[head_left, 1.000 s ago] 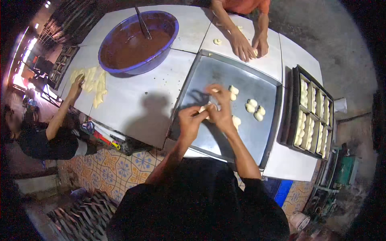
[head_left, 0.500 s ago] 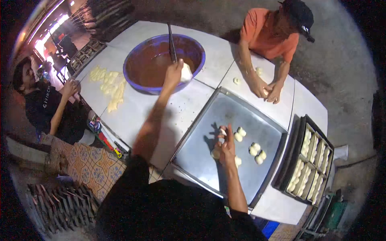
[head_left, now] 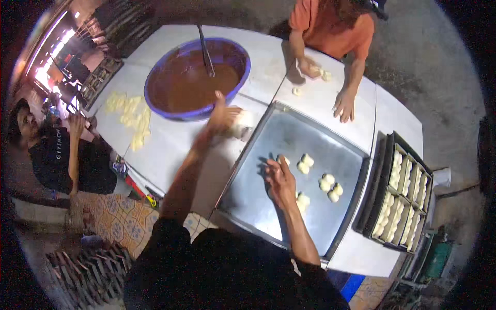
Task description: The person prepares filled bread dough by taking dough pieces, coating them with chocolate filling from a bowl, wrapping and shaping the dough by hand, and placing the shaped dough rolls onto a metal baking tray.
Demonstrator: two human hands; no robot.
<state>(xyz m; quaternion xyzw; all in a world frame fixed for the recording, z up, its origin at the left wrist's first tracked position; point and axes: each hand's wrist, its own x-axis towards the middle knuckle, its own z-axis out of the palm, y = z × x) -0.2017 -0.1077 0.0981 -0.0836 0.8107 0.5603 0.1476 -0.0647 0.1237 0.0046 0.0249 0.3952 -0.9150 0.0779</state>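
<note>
Two bare hands reach over the work. The right hand point(head_left: 281, 182) is over the left half of the tray point(head_left: 240, 214), fingers half curled; I cannot tell whether they grasp anything. Dough point(head_left: 305, 164) sits in clusters from the tray's middle rightward, one partly hidden by the wrist. The left hand point(head_left: 223, 116), blurred, is beyond the tray's left edge, near the bowl point(head_left: 247, 70); a pale patch at its fingertips is perhaps dough, its grip unclear. The pan point(head_left: 371, 209), dough in its compartments, stands at the right of the table point(head_left: 170, 142), which is white with dark seams. The floor point(head_left: 121, 219) is patterned tile. White lettering marks a dark shirt point(head_left: 85, 173) at left; beyond the far edge, an orange shirt point(head_left: 336, 31); its wearer's head is cut off.
</note>
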